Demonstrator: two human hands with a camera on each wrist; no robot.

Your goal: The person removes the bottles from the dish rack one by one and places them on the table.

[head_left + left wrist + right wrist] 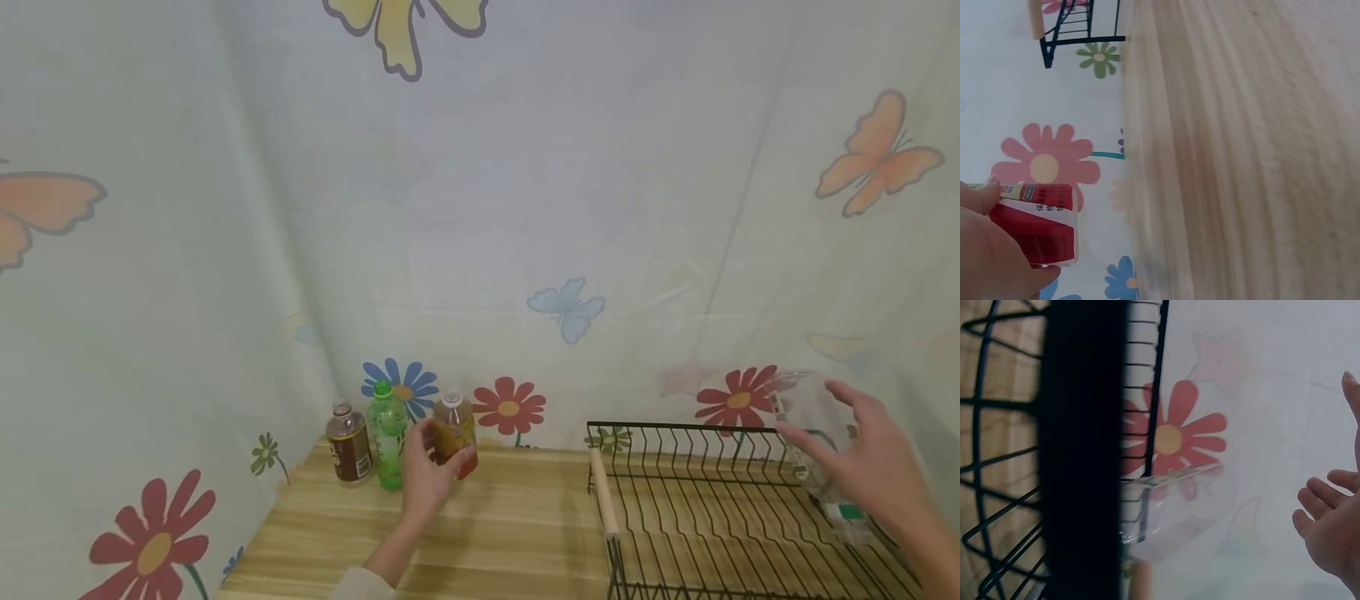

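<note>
My left hand (431, 471) grips a small clear bottle (456, 425) with a white cap and a yellow and red label, thumb on one side and fingers on the other. In the left wrist view the bottle's red lower label (1041, 234) shows beyond the left hand (991, 256). A green bottle (390, 446) and a brown-labelled bottle (350, 450) stand just left of it. Over the right end of the rack is my right hand (873, 450), fingers spread beside a clear plastic container (813, 412). The right wrist view shows a gap between this hand (1335, 531) and the container (1179, 512).
A black wire dish rack (697, 517) with a wooden handle (604, 492) occupies the right of the wooden table (517, 517). Inside its right end lies a clear item with a green label (849, 512). A curtain (487, 208) printed with flowers and butterflies hangs behind.
</note>
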